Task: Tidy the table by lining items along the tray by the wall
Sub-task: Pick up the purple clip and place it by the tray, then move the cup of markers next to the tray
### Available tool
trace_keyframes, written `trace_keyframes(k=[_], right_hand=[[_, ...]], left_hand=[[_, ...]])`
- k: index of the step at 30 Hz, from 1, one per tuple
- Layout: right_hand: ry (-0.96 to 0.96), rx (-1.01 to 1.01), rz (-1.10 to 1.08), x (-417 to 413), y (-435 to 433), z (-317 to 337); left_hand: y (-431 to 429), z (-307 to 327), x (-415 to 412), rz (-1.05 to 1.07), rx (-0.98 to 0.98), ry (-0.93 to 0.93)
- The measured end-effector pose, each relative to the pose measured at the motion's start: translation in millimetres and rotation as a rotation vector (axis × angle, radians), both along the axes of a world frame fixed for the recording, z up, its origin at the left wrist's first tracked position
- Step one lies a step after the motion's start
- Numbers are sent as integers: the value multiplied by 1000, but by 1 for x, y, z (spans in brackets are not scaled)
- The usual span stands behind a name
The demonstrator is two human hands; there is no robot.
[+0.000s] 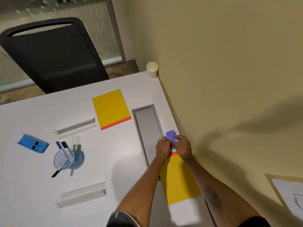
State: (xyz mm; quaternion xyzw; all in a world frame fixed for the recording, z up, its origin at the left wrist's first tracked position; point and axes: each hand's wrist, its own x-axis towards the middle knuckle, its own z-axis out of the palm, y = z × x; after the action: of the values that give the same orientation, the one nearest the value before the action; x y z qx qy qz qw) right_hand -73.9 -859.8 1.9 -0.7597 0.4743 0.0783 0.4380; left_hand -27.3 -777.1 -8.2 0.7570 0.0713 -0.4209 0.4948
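Note:
A long grey tray (148, 126) is set into the white table near the wall. Both hands meet at its right rim, around a small purple holder (170, 135). My left hand (163, 149) grips its lower left side and my right hand (183, 147) covers its lower right. Below my hands a yellow pad with a red strip (178, 181) lies between tray and wall. A second yellow pad (111, 108) lies left of the tray. Further left are a blue box (32, 143), a blue mesh cup with markers (65, 158) and two clear stands (76, 127) (82, 194).
A white paper cup (152, 69) stands in the table's far corner against the beige wall (229, 63). A black office chair (52, 53) sits behind the far edge. A framed paper (290, 190) hangs on the wall at the right.

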Motion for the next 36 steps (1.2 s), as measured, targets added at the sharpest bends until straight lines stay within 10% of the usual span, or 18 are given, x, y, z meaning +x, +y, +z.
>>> trace_keyframes(k=[36], right_hand=[[-203,71,439,69,163,83]], left_hand=[[207,80,39,432,29,-111]])
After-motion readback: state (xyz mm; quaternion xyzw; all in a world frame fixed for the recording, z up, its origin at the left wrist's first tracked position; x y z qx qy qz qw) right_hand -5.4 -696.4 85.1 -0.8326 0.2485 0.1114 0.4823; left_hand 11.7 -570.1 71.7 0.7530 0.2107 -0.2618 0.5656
